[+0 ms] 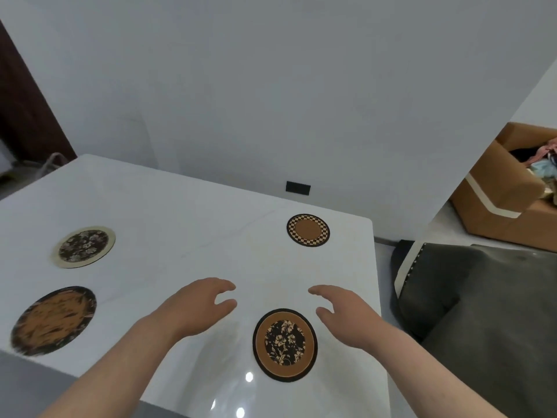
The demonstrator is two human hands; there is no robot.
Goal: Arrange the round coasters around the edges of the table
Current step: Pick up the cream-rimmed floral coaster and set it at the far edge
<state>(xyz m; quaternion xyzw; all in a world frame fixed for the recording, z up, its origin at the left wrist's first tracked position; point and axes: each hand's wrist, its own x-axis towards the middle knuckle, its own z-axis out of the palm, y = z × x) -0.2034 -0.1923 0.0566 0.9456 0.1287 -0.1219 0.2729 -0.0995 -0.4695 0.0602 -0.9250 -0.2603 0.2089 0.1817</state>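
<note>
Several round coasters lie flat on a glossy white table (180,218). A checker-rimmed coaster (308,229) sits near the far right corner. A brown coaster with a black floral centre (285,344) lies near the right edge, close to me. At the left, a cream-rimmed dark floral coaster (84,246) lies beyond an orange and black streaked coaster (53,320). My left hand (196,306) hovers open left of the brown floral coaster. My right hand (343,312) hovers open just right of it. Neither hand touches a coaster.
A dark grey cushioned seat (482,312) stands right of the table. An open cardboard box (506,188) with cloth items sits behind it. A white wall with a black socket (297,187) runs behind the table. A dark door (24,110) is at far left.
</note>
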